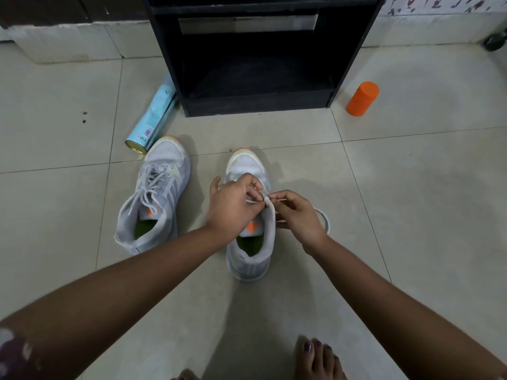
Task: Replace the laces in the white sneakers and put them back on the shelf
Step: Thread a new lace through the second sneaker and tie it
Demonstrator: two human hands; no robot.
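Beige ceramic floor tiles (411, 215) carry everything. Nearest the viewer, a bare foot with dark-painted toenails (318, 357) rests flat; the person appears to be seated or crouched low over the work.

Just ahead stands the white mesh sneaker with orange toe tip and green insole (248, 267), upright, heel toward the person, toe toward the shelf. That orientation keeps the eyelet rows within reach of both hands.

Left hand (233, 207): fingers curled over the throat of this shoe, seemingly pinching the eyelet edge to steady it; the exact contact is hidden.
Right hand (299, 218): thumb and forefinger pinch the thin white shoelace (327, 219) near its tip, aimed at an upper eyelet. Slack trails in a loop on the tiles to the right of the shoe.

Judgement: threading under way on this shoe, upper eyelets.

Left of it, close but apart, the second white sneaker with grey side stripes (162, 193) sits already laced, ends loose.

Beyond that toe, a pale teal cylindrical can (153, 119) lies on its side against the black wooden shelf unit (258, 104), whose lower bay looks vacant, likely the shoes' destination. Right of the shelf, an orange plastic cylinder (362, 98) stands well apart.
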